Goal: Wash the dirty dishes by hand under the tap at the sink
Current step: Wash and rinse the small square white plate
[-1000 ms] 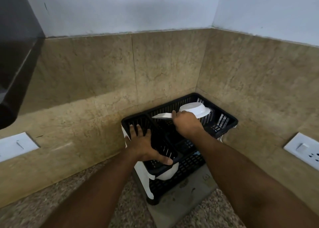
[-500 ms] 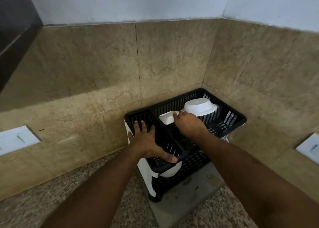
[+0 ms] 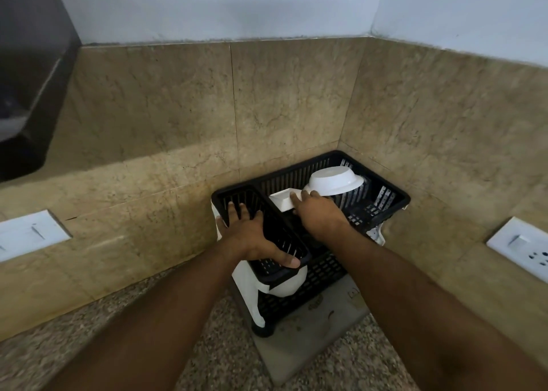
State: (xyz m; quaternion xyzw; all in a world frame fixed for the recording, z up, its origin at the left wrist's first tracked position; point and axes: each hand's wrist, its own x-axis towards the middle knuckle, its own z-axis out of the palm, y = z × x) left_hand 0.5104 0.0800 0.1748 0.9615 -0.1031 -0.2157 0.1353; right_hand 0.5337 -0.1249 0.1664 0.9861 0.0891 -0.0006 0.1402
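A white square dish (image 3: 283, 201) is pinched at its near rim by the right hand (image 3: 318, 214), the fingertips lying on top and the thumb hidden below, inside the large compartment of the black drying rack (image 3: 385, 210). Compared with a second ago, when the dish was seen nearly edge-on as a thin sliver, it is now tipped so that its shallow hollow is shown, and it is carried a little lower toward the slats; from this it is judged that a washed piece is being settled into the rack rather than lifted out. The long axis of the dish is laid roughly across the rack, running left from the fingertips toward the divider, its open face turned up and slightly toward the camera. Just beyond the fingertips, a white bowl (image 3: 333, 180) is rested upside down and tilted against the far slats. To the left of the holding hand, the left hand (image 3: 252, 230) is spread over the narrow cutlery compartment, fingers flat on its rim and thumb hooked on the near corner, so the rack is steadied. Beneath both wrists a grey mat (image 3: 311, 328) is spread on the speckled counter (image 3: 89, 346).
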